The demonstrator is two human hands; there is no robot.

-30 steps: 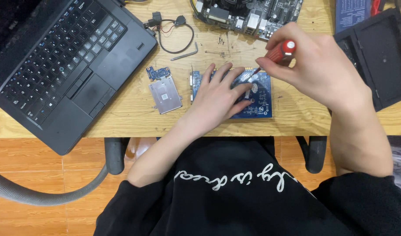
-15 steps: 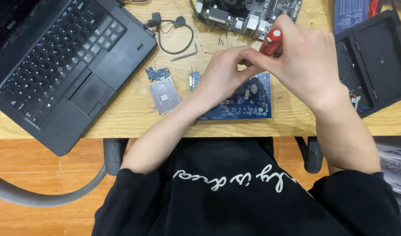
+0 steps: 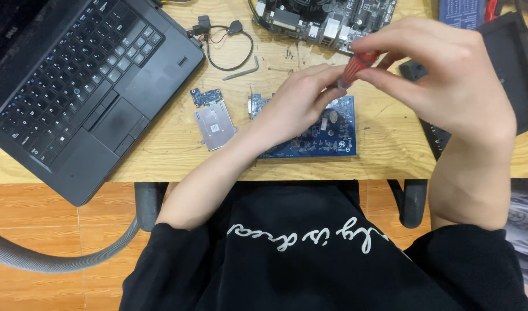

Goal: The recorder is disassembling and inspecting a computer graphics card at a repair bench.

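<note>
My right hand [image 3: 448, 75] is raised above the wooden desk [image 3: 384, 152] and grips a red-handled screwdriver [image 3: 357, 62], which slants down to the left. My left hand [image 3: 295, 103] reaches up from below, and its fingertips pinch the screwdriver's lower end; the tip itself is hidden by the fingers. Under both hands a blue circuit board [image 3: 327, 138] lies flat on the desk, its left part covered by my left hand. Neither hand touches the board.
An open black laptop [image 3: 74, 86] fills the left of the desk. A small card with a metal shield [image 3: 214, 122] lies left of the board. A motherboard [image 3: 327, 17], a black cable [image 3: 223, 34], a hex key [image 3: 244, 70] and a black tray [image 3: 517, 75] lie around.
My left hand has lifted off the blue board and closed on the screwdriver's lower end. My right hand has raised the screwdriver up and away from the board.
</note>
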